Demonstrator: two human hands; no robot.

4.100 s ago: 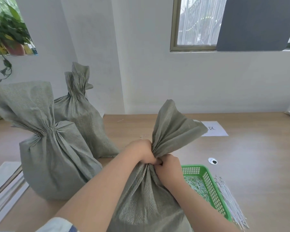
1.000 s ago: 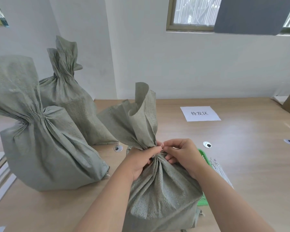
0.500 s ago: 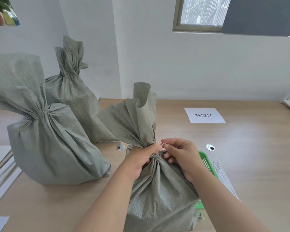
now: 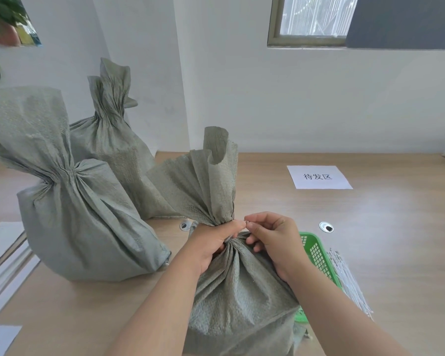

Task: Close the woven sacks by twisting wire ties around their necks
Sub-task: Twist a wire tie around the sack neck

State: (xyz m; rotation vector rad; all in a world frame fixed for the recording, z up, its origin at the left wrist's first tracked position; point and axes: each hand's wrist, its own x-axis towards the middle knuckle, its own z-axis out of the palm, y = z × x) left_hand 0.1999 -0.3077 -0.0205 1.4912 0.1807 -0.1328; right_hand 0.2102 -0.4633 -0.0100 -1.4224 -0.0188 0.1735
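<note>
— At the near edge of the table [image 4: 385, 265], what stands between the arms?

— A grey-green woven sack [image 4: 242, 294], upright. Its top is gathered into a neck [image 4: 232, 239], and the loose mouth fans up above that.

— What is the left hand doing?

— The left hand [image 4: 208, 244] is wrapped round the neck from the left, its fingers curled tight into the gathers.

— And the right?

— The right hand [image 4: 276, 240] sits just beside it, on the neck's right side. Thumb and forefinger are pressed together on a tiny pale tip that looks like the end of a wire tie [image 4: 245, 222]. The other fingers curl against the cloth. Whether the tie runs round the neck I cannot tell, because it is too small and the hands cover it.

— Are there other sacks?

— Two. A big sack [image 4: 82, 227] stands at the left, near the one being held, with its neck cinched. A taller sack [image 4: 113, 150] stands behind it by the wall corner, also gathered. What binds them is not clear.

— Where are the spare ties?

— A green basket [image 4: 316, 253] sits behind the right wrist, partly hidden by the woven sack. A bundle of white ties [image 4: 350, 281] lies on the table just beside its right wall.

— Anything further back?

— A paper label [image 4: 319, 177] with printed characters, and a round grommet [image 4: 326, 226] between it and the basket.
</note>
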